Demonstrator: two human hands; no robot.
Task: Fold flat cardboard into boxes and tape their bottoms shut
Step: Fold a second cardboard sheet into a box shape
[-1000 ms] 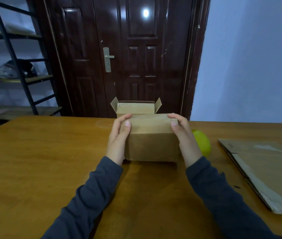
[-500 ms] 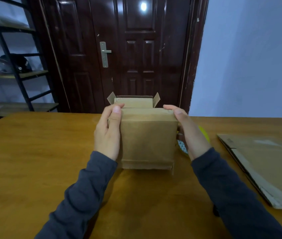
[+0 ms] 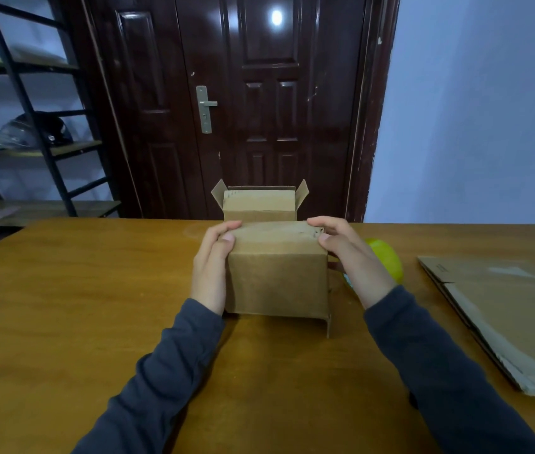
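As the brown cardboard box sat between them, the left hand gripped its upper left corner. The right hand pinched the upper right.

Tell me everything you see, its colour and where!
front box: one, brown, mid-table, between hands
back box: one, brown, flaps up, behind the front box
flat cardboard: one stack, brown, table's right side
round thing: one, yellow-green, behind the right hand
table: one, orange-brown wood, under everything
door: one, dark brown, behind the table
door handle: one, silver, on the door
shelf rack: one, black, far left
helmet: one, dark, on the rack
wall: pale blue, right of the door
left hand: one, grips front box's top left
right hand: one, grips its top right
sleeves: two, dark grey
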